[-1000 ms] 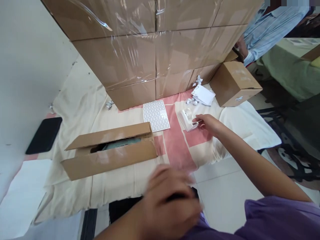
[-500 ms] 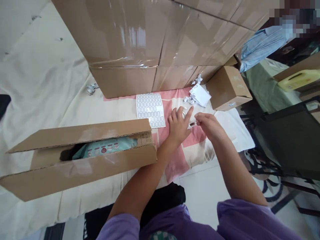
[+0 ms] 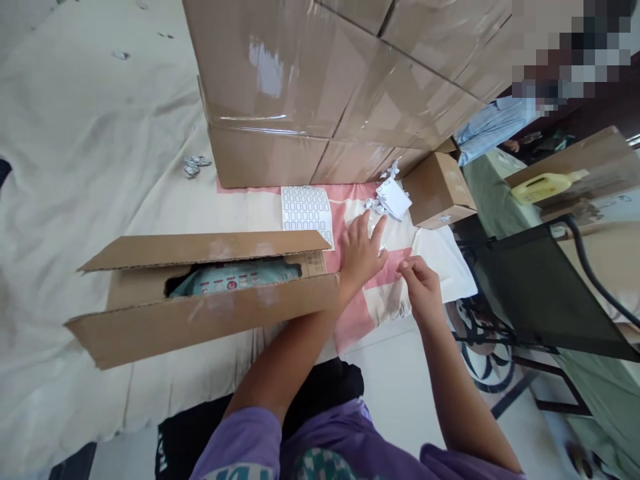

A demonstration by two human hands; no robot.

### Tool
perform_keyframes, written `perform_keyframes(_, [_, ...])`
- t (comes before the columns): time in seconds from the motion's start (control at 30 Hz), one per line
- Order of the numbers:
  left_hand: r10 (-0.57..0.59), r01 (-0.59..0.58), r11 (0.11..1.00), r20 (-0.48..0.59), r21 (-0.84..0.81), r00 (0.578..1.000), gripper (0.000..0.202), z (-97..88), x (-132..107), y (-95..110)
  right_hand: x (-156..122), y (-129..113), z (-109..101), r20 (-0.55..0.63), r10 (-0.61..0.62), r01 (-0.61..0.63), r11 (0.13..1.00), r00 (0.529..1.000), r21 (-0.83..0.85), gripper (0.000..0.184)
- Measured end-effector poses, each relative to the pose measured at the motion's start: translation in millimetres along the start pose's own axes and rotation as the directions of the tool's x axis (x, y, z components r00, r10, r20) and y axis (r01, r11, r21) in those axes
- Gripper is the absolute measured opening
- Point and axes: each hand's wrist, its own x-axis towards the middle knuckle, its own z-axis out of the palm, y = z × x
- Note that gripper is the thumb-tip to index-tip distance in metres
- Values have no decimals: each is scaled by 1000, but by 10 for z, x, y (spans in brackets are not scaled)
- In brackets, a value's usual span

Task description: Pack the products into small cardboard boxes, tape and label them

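Observation:
My left hand [image 3: 361, 252] lies on the pink and cream cloth with its fingers spread. A small clear, shiny thing shows by its fingers, too unclear to name. To its right, my right hand [image 3: 423, 283] is raised a little, thumb and forefinger pinched; what they hold, if anything, is too small to make out. Left of my left hand lies a white sheet of small rectangular labels [image 3: 306, 210], partly behind an open cardboard box [image 3: 260, 303]. Inside that box is a pale green printed package [image 3: 245, 275]. My left forearm passes close by the box's right end.
Stacked, taped cartons [image 3: 285, 87] form a wall behind. White paper pieces [image 3: 394, 198] and a smaller carton [image 3: 440, 190] are at the right. Crumpled scraps [image 3: 195, 165] lie on the left. A dark folding chair [image 3: 555, 287] and a yellow jug [image 3: 543, 188] are farther right, near another person.
My right hand has drawn away from my left, toward the front edge. My left fingers are spread flatter. The view has shifted, showing more of the chair.

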Motion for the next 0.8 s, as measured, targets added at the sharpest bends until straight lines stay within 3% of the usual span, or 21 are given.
perform_keyframes(0.07, [-17, 4, 950, -37, -312, 999, 50, -124, -105, 169, -104, -206, -80, -9, -103, 103, 995, 995, -3, 25])
perform_keyframes(0.13, [-88, 41, 793, -48, -607, 995, 32, -278, -301, 349, -218, -370, -137, -20, -175, 174, 985, 984, -18, 24])
perform_keyframes(0.2, [-161, 73, 627, -37, -776, 986, 25, -432, -565, 477, -332, -487, -154, -18, -235, 235, 972, 972, -13, 24])
perform_keyframes(0.27, [-218, 97, 554, -31, -827, 975, 24, -561, -834, 521, -438, -565, -112, 21, -272, 272, 962, 962, 26, 23])
perform_keyframes(0.4, [-336, 152, 626, -89, -765, 938, 16, -759, -1164, 429, -616, -659, 138, 173, -289, 263, 952, 942, 157, 26])
perform_keyframes(0.47, [-298, 86, 701, -180, -708, 937, 7, -874, -1233, 379, -696, -670, 289, 218, -287, 231, 940, 933, 250, 29])
perform_keyframes(0.53, [-157, -79, 800, -335, -595, 929, 9, -1031, -1307, 368, -756, -635, 413, 265, -281, 176, 916, 922, 361, 29])
perform_keyframes(0.57, [-47, -190, 846, -424, -499, 904, 10, -1129, -1359, 377, -770, -602, 461, 293, -265, 133, 907, 919, 400, 27])
perform_keyframes(0.67, [294, -464, 871, -588, -160, 754, 13, -1500, -1568, 431, -728, -536, 557, 288, -199, 83, 926, 937, 369, 32])
perform_keyframes(0.7, [359, -499, 862, -587, -90, 725, 13, -1642, -1637, 442, -688, -560, 580, 235, -208, 128, 940, 949, 316, 41])
perform_keyframes(0.73, [384, -500, 864, -575, -52, 723, 13, -1787, -1692, 441, -639, -620, 605, 172, -260, 211, 943, 950, 257, 52])
perform_keyframes(0.8, [324, -408, 912, -555, -31, 766, 13, -2075, -1736, 390, -525, -845, 677, 100, -453, 439, 888, 886, 137, 67])
